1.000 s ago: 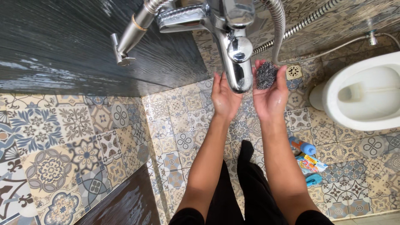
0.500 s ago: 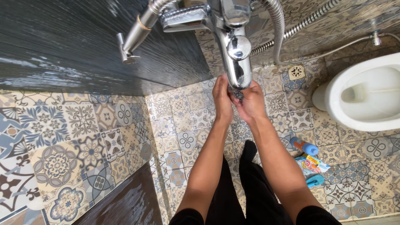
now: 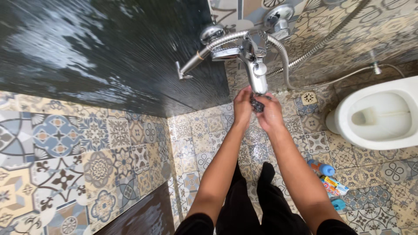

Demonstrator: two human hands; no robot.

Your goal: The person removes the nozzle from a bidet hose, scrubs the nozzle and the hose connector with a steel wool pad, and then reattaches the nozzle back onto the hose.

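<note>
Both my hands meet just under the handle of a chrome wall faucet [image 3: 257, 65]. My left hand [image 3: 242, 105] and my right hand [image 3: 271, 114] press together around a dark steel-wool scrubber [image 3: 257, 104], which shows only as a small dark wad between the fingers. The scrubber sits right below the faucet's lever, close to touching it. The long chrome spout [image 3: 198, 61] points left over the dark water. My forearms reach up from the bottom of the view.
Dark water in a tiled tank [image 3: 109, 52] fills the upper left. A white toilet [image 3: 383, 115] stands at the right. A metal shower hose [image 3: 322, 41] loops on the wall, a floor drain [image 3: 309, 97] lies nearby, and bottles [image 3: 328, 180] lie on the patterned floor.
A second ago my right hand held the scrubber open on its palm beside the faucet. Both hands have since come together around it under the faucet handle. The view has tilted down.
</note>
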